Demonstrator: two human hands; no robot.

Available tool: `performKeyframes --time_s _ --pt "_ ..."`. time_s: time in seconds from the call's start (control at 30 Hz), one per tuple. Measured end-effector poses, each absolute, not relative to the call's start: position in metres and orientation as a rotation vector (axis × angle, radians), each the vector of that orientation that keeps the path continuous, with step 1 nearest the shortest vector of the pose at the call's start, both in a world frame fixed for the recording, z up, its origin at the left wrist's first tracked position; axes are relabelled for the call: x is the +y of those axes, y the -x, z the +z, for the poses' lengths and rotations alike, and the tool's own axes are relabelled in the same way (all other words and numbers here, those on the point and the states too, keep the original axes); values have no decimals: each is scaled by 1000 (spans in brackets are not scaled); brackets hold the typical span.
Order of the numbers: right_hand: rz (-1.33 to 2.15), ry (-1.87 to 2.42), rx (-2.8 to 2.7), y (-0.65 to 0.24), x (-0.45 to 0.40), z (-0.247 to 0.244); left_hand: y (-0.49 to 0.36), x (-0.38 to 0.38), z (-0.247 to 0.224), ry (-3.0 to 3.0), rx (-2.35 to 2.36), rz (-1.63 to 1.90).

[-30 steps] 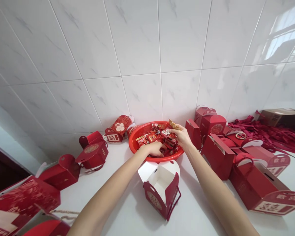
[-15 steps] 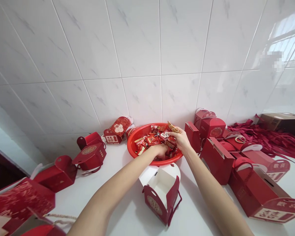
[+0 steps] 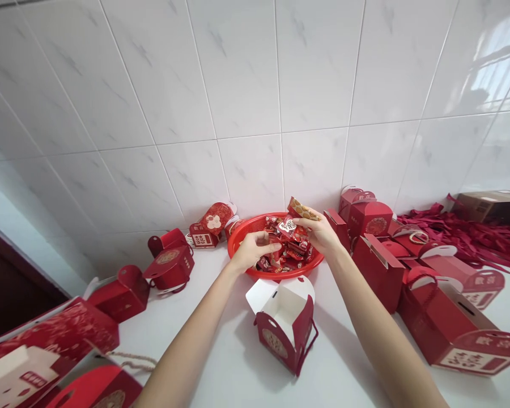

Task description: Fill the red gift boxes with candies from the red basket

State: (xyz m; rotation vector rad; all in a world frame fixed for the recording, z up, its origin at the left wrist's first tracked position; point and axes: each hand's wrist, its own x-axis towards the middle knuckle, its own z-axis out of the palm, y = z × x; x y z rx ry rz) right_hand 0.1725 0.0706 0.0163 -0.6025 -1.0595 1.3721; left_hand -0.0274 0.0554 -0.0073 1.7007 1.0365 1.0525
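A red plastic basket (image 3: pixel 283 275) heaped with red wrapped candies (image 3: pixel 295 249) stands against the wall. Over its right side, my right hand (image 3: pixel 321 231) is closed on several candy packets, among them a gold-patterned packet (image 3: pixel 302 209) and a red one with a white label (image 3: pixel 286 225). At the basket's left side my left hand (image 3: pixel 253 250) has its thumb and fingers round a red wrapped candy (image 3: pixel 274 255). Just in front of the basket an open dark red gift box (image 3: pixel 276 343) with a white inside and a cord handle sits on the white table.
Several red gift boxes (image 3: pixel 170 266) line the left side, and more boxes (image 3: pixel 463 328) crowd the right. Dark red ribbons (image 3: pixel 433 226) lie at the far right beside a cardboard box (image 3: pixel 493 204). A tiled wall (image 3: pixel 246 164) rises behind the basket.
My left hand has come up out of the candies toward the basket's left side, now with a red candy in its fingers. My right hand still holds its packets. The view has shifted slightly.
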Motion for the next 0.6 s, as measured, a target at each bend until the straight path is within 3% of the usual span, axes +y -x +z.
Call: performKeyframes --time_s 0.37,0.6 --pt "1140 610 -1493 -181 17 46 24 -4 4 -1533 863 1135" --pt "1029 677 -1744 -184 1 53 44 -20 16 -2096 1237 486"
